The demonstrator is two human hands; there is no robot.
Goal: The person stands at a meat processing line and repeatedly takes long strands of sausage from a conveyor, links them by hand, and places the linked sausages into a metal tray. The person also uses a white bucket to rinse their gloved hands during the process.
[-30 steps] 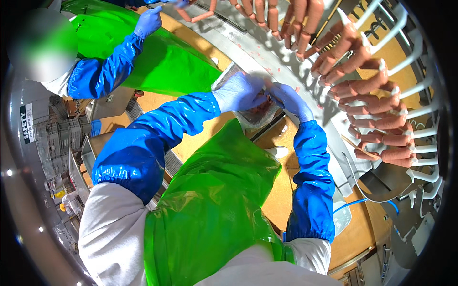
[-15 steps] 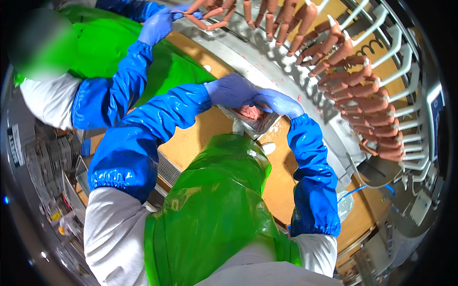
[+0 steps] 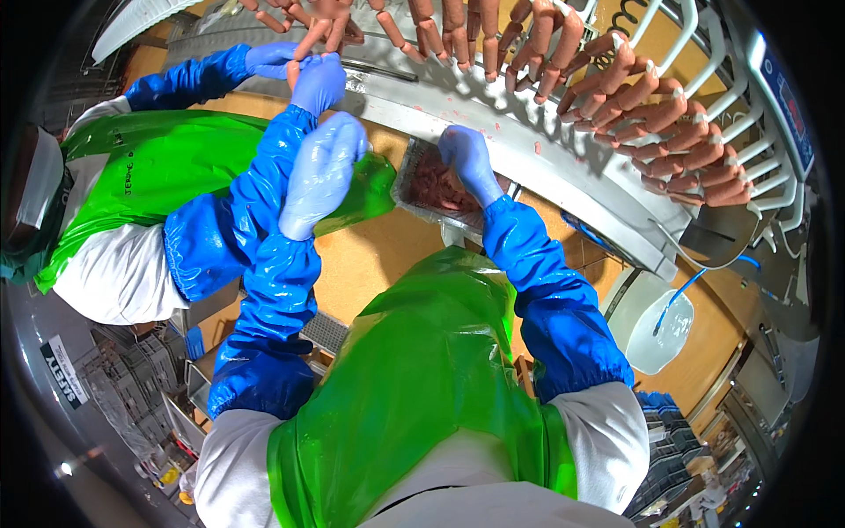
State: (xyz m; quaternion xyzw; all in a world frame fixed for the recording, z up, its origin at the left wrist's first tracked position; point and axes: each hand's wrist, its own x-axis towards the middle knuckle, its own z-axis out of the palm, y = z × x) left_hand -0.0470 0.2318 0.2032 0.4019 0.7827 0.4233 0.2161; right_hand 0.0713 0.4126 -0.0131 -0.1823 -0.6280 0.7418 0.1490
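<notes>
My left hand (image 3: 321,172), in a blue-violet glove, is raised left of a tray and apart from it. Its fingers are loosely bent and slightly blurred, and nothing shows in them. My right hand (image 3: 469,163), gloved alike, is over the far right part of the tray with its fingers curled down; whatever they hold, if anything, is hidden. The clear-lined tray (image 3: 407,198) sits against the near side of a metal work surface, in front of my green apron. Pink meat pieces (image 3: 440,187) lie in it.
Linked sausages (image 3: 616,106) hang in rows from white hooks (image 3: 717,106) at the far right. Along the metal surface (image 3: 537,163) lie small meat scraps. At the left, a co-worker in a green apron (image 3: 167,167) handles sausages with gloved hands (image 3: 317,84). A white bin (image 3: 656,326) stands at the right.
My left hand has moved left and nearer, away from the tray, uncovering more meat. My right hand has shifted left over the tray. The co-worker's hands have come lower in the view.
</notes>
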